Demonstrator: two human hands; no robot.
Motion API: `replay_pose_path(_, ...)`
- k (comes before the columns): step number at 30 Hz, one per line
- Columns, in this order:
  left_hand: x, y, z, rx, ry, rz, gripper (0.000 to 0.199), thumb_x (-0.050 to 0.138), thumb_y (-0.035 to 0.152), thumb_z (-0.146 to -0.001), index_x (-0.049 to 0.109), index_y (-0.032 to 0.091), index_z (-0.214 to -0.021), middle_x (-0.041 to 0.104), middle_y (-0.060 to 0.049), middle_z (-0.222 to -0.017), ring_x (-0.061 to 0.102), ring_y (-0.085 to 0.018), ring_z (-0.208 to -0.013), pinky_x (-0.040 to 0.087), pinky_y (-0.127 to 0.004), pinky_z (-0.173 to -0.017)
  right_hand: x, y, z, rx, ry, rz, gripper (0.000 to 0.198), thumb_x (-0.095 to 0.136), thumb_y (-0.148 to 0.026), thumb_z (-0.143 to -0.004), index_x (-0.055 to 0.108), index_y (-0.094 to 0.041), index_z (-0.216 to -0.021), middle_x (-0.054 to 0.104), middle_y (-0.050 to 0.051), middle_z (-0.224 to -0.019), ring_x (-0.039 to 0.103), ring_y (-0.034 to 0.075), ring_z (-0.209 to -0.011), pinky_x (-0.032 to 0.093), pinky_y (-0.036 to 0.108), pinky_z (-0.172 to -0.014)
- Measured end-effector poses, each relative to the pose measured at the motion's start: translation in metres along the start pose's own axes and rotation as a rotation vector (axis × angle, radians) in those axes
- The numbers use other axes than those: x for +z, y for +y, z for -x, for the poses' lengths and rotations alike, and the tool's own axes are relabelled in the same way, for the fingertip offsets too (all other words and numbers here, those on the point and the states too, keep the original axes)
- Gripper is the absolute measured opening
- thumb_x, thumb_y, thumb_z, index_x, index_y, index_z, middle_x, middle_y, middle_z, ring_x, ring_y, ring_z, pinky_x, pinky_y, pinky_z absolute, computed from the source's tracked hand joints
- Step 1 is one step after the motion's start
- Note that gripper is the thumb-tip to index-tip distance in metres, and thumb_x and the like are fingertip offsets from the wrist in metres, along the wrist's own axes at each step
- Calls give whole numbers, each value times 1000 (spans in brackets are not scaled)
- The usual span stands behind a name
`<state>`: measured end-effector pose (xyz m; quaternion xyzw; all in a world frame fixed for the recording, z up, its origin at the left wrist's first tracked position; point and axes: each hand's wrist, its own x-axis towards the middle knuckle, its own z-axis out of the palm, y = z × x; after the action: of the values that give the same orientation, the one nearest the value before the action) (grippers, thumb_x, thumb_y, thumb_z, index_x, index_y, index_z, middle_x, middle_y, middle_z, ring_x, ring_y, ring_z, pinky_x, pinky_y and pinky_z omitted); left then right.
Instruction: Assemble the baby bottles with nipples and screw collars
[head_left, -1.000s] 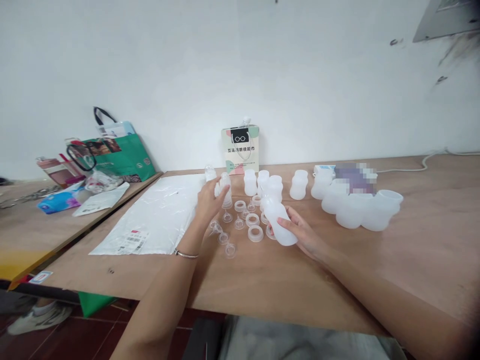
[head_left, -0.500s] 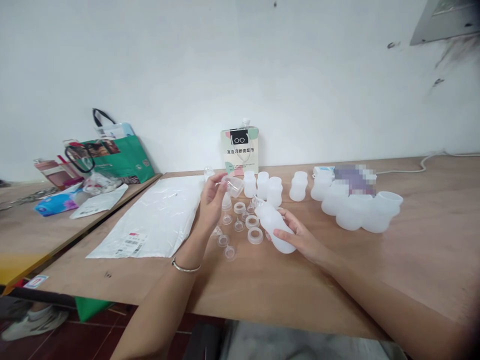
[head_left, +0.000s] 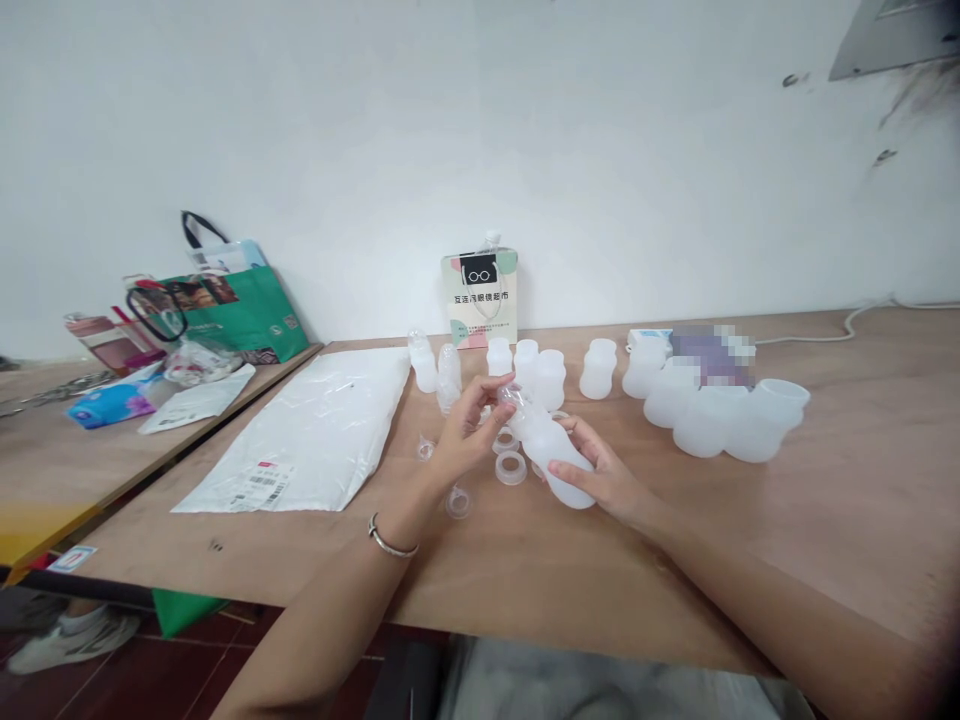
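Note:
My right hand [head_left: 598, 470] is closed around a frosted white baby bottle [head_left: 556, 455], tilted with its top toward the left. At that top, my left hand [head_left: 480, 415] pinches a clear bottle cap [head_left: 514, 400], which covers the nipple end of the bottle. Below my hands lie ring collars [head_left: 511, 468] and clear nipples [head_left: 459, 501] on the table; my left hand hides some of them. Behind my left hand stand two bottles with clear caps, one of them a capped bottle [head_left: 422, 362].
Several open frosted bottles [head_left: 598, 368] stand toward the back and right. A white plastic mailer [head_left: 300, 430] lies to the left. Against the wall stands a paper bag [head_left: 480, 300]. A green bag [head_left: 240, 315] and a blue packet [head_left: 112, 396] sit on the left table.
My left hand has moved right with the clear cap, bringing it onto the tilted bottle's top. My right hand keeps the bottle in nearly the same place.

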<state>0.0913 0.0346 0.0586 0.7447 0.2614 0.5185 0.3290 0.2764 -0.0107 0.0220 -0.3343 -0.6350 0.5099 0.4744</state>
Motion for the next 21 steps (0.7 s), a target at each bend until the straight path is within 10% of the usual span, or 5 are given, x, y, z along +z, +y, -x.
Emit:
replay_pose_path(16, 9, -13, -3, 87, 47, 108, 27, 52, 32, -84, 52, 20, -109, 53, -4, -95, 51, -12, -82, 45, -28, -75, 1, 5, -7, -54, 35, -4, 27, 62, -35, -77, 44, -24, -94, 58, 0, -91, 56, 16, -82, 45, 29, -69)
replay_pose_path(21, 17, -10, 3, 80, -86, 99, 52, 48, 35, -86, 26, 27, -133, 51, -8, -110, 54, -16, -89, 49, -33, -78, 7, 5, -8, -142, 135, 75, 26, 61, -33, -78, 43, -25, -95, 57, 2, -96, 56, 17, -89, 46, 31, -74)
